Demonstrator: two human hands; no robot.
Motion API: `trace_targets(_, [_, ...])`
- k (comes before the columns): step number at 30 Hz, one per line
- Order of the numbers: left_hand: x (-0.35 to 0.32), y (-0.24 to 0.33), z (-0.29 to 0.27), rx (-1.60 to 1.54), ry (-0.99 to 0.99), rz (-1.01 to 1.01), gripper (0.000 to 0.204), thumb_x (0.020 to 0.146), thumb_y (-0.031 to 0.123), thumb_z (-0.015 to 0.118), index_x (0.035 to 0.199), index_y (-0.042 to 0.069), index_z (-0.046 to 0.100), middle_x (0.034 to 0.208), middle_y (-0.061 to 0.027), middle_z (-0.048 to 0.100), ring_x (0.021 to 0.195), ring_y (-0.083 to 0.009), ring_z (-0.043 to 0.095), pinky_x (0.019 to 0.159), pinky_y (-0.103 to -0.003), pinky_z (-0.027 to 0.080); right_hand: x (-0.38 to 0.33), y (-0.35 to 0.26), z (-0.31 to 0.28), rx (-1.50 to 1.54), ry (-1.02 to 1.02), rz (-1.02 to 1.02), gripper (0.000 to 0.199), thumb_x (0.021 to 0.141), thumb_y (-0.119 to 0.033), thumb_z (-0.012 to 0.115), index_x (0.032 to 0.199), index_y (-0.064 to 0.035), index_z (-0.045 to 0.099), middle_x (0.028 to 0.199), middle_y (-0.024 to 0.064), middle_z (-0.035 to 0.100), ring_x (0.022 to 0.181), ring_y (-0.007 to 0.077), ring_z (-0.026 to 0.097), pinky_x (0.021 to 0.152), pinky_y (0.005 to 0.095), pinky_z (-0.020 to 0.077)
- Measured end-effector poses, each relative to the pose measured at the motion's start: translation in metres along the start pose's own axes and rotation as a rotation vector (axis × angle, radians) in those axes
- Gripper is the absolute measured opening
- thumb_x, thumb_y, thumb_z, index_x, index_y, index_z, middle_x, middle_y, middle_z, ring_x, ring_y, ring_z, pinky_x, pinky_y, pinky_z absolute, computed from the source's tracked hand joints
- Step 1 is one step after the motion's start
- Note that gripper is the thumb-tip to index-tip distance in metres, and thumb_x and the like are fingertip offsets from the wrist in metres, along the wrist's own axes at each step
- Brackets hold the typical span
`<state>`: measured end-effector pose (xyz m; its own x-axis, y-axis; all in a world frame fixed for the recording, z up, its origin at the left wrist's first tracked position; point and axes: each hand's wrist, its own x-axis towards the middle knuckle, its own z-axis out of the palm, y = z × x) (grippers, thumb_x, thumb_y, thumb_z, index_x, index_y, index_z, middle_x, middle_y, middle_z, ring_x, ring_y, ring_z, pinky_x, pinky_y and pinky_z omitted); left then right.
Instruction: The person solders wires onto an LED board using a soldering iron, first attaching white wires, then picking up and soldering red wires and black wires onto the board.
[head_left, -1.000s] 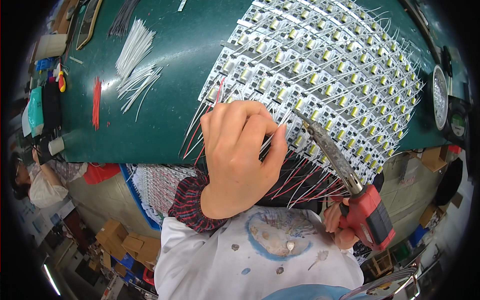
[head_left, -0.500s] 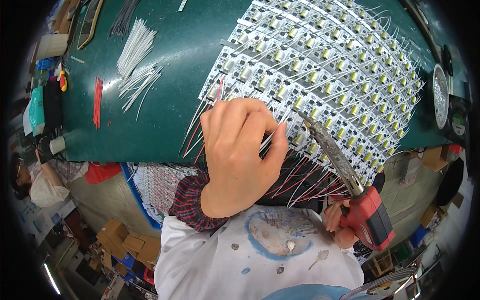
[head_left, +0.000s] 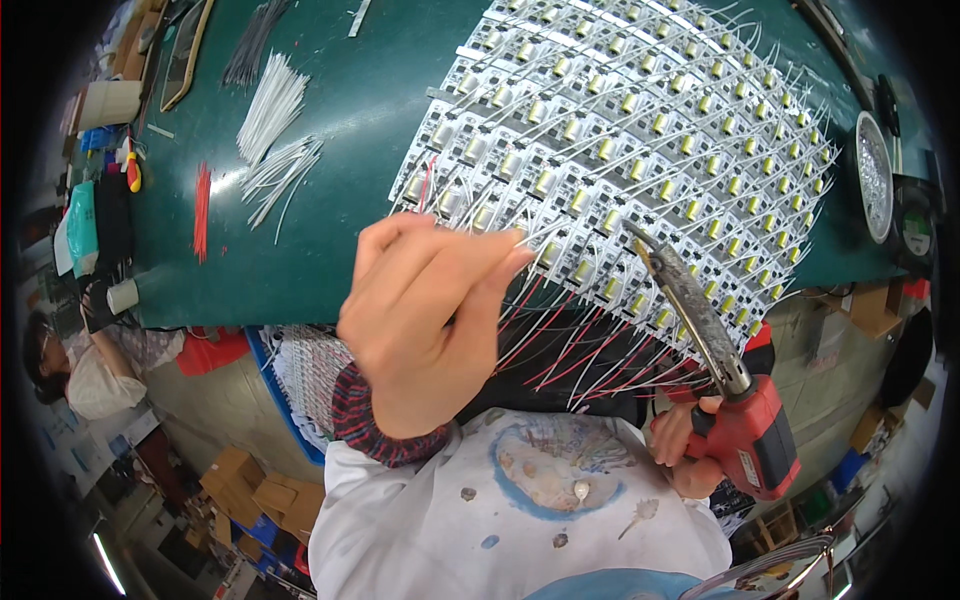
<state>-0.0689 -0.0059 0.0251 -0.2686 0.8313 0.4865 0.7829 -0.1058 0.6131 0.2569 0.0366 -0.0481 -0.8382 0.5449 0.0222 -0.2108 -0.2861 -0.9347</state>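
A broad panel of white circuit boards [head_left: 600,150] lies on the table, covered in small yellow-green and silver cylindrical parts and many thin wires. Over its near left edge is my left hand [head_left: 430,310], thumb and forefinger pinched on a thin white wire [head_left: 538,236]. My right hand [head_left: 688,452] is wrapped round the red and black handle of a soldering iron [head_left: 700,320]. The iron's dark bent tip hovers over the lower part of the panel, right of my left fingertips; whether it touches a board I cannot tell. Red and white wires [head_left: 590,360] hang off the near edge.
Bundles of white wires [head_left: 272,105], red wires [head_left: 202,215] and dark wires [head_left: 255,42] lie on the green table [head_left: 340,200]. A round metal dish [head_left: 874,178] stands at the right. Below left is a blue-rimmed crate [head_left: 285,395] of boards. Another person [head_left: 95,365] sits at far left.
My left hand has drawn left and slightly down, its fingertips pinched closer together. The soldering iron has shifted a little right and down. The panel has slid slightly to the left.
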Motion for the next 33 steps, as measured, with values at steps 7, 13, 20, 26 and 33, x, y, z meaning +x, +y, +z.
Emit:
trace_targets(7, [-0.009, 0.018, 0.020, 0.006, -0.167, -0.048, 0.007, 0.075, 0.006, 0.072, 0.076, 0.007, 0.064, 0.068, -0.0009, 0.060, 0.061, -0.0192, 0.053, 0.074, -0.036, 0.036, -0.045, 0.003, 0.032, 0.001, 0.019, -0.035, 0.015, 0.066, 0.002, 0.072, 0.068, -0.0027, 0.057, 0.063, 0.0060, 0.055, 0.056, 0.0165, 0.056, 0.053, 0.0291, 0.0452])
trace_targets(13, [-0.013, 0.018, 0.035, 0.006, -0.138, -0.081, 0.015, 0.075, 0.005, 0.070, 0.071, 0.008, 0.056, 0.064, -0.0012, 0.051, 0.060, -0.0203, 0.049, 0.072, -0.036, 0.032, -0.037, 0.014, 0.028, -0.014, 0.084, -0.053, 0.017, 0.063, 0.008, 0.071, 0.062, -0.0025, 0.057, 0.057, 0.0050, 0.054, 0.049, 0.0127, 0.053, 0.048, 0.0270, 0.0429])
trace_targets(20, [-0.016, 0.017, 0.036, 0.034, -0.094, -0.101, 0.013, 0.072, 0.002, 0.070, 0.068, 0.006, 0.059, 0.058, -0.0004, 0.048, 0.054, -0.0161, 0.043, 0.070, -0.032, 0.032, -0.038, 0.026, 0.023, -0.010, 0.109, -0.080, 0.022, 0.060, 0.014, 0.070, 0.055, -0.0024, 0.057, 0.051, 0.0040, 0.051, 0.041, 0.0083, 0.049, 0.042, 0.0246, 0.0402])
trace_targets(26, [-0.019, 0.016, 0.036, 0.025, -0.119, -0.095, 0.018, 0.072, 0.002, 0.070, 0.070, 0.008, 0.053, 0.062, -0.0020, 0.048, 0.058, -0.0213, 0.048, 0.071, -0.037, 0.032, -0.021, 0.043, 0.024, 0.232, -0.122, -0.596, 0.017, 0.066, 0.000, 0.075, 0.071, -0.0036, 0.060, 0.067, 0.0050, 0.060, 0.058, 0.0156, 0.060, 0.052, 0.0292, 0.0497])
trace_targets(33, [-0.016, 0.017, 0.039, -0.008, -0.104, -0.081, 0.018, 0.072, 0.001, 0.070, 0.070, 0.008, 0.053, 0.062, -0.0020, 0.048, 0.058, -0.0212, 0.047, 0.071, -0.037, 0.031, -0.041, -0.005, 0.013, 0.121, -0.266, 0.209, 0.022, 0.069, -0.011, 0.075, 0.081, -0.0039, 0.058, 0.075, 0.0058, 0.059, 0.068, 0.0221, 0.062, 0.058, 0.0295, 0.0489])
